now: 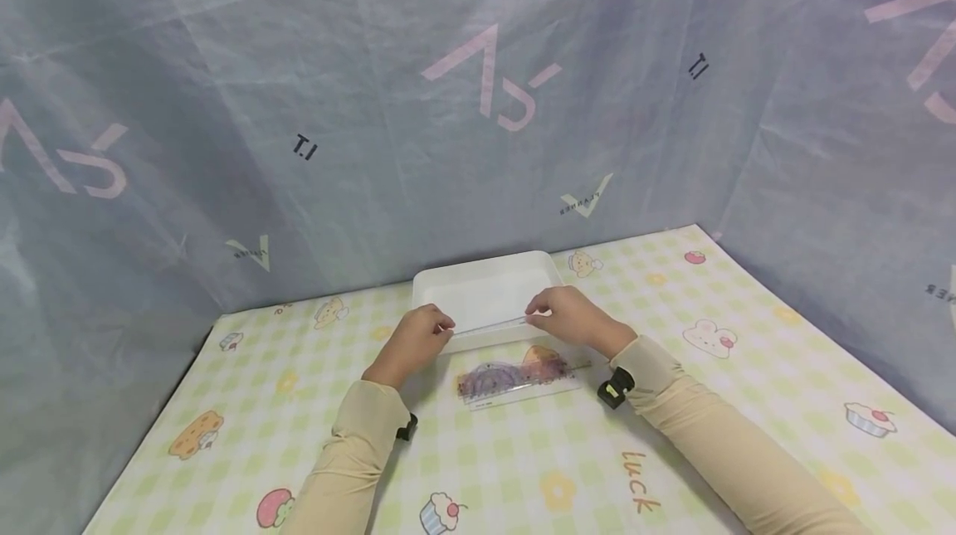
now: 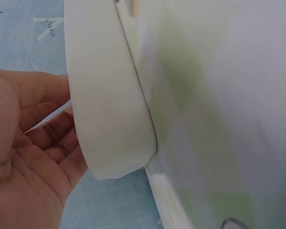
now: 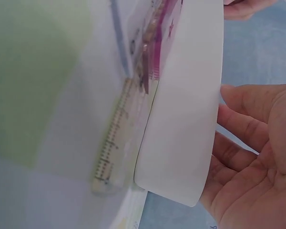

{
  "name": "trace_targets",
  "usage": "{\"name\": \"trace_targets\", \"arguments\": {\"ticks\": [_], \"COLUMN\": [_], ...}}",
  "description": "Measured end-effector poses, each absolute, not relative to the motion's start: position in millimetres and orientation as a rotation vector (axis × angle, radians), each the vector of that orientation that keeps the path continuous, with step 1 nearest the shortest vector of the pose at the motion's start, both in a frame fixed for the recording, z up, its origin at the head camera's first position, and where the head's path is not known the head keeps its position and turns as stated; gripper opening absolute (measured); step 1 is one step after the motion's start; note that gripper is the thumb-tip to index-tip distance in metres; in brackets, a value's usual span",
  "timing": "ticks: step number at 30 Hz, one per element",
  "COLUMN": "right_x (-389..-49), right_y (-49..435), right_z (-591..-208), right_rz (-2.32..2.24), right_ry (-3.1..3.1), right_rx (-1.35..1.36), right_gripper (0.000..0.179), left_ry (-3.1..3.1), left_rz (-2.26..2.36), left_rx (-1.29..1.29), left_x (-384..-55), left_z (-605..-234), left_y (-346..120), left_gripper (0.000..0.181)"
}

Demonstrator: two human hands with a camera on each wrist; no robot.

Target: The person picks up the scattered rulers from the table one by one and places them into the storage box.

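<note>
A shallow white tray stands on the table near the back wall. At its front left, my left hand pinches one end of a thin, straight, clear strip. The strip's other end is between the thumb and fingers of my right hand. It spans just inside the tray's front wall, which hides it in both wrist views. Close in front of the tray lie clear rulers with purple and orange decorated pieces. The right wrist view shows a ruler with black scale marks beside the tray wall.
A green-and-white checked cloth with printed cartoons covers the table. Grey-blue printed fabric hangs behind the tray and along the sides. Dark wrist devices sit at both sleeves' cuffs.
</note>
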State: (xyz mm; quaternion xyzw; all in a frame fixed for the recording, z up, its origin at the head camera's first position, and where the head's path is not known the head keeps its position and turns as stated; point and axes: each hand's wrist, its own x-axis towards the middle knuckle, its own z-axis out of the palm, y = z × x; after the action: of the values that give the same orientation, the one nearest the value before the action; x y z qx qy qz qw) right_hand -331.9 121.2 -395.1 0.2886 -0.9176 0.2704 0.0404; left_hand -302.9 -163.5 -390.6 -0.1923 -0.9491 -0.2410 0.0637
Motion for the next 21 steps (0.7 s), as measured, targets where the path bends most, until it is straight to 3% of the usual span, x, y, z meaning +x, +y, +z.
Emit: {"name": "trace_targets", "arguments": {"ticks": [21], "right_x": [-307], "right_y": [111], "right_z": [-376], "right_rz": [0.796], "right_ry": [-2.682], "right_rx": [0.91], "right_gripper": [0.019], "left_ry": [-2.826], "left_rz": [-0.653], "left_rx": [-0.682], "left_x": [-286], "left_z": [-369], "left_y": [-163], "left_gripper": [0.014]}}
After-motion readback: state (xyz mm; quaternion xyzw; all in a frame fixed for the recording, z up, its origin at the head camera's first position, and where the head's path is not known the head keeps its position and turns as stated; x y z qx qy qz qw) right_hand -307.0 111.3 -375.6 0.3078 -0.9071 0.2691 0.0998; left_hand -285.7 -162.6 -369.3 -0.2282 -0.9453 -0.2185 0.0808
